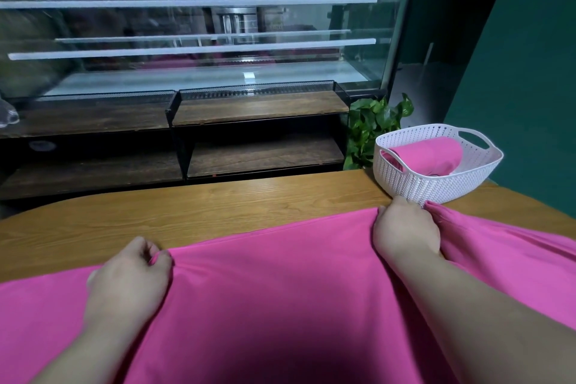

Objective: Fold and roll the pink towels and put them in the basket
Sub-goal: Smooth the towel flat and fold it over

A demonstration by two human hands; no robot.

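Our left hand (131, 277) and right hand (405, 227), fingers curled, gripped the pink towel (274, 274) by its far edge near the basket (430, 187).

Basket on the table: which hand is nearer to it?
Right. The right hand grips the far edge of the pink towel just in front of the basket, close to its wall. The left hand pinches the same edge much farther off, to the basket's left.
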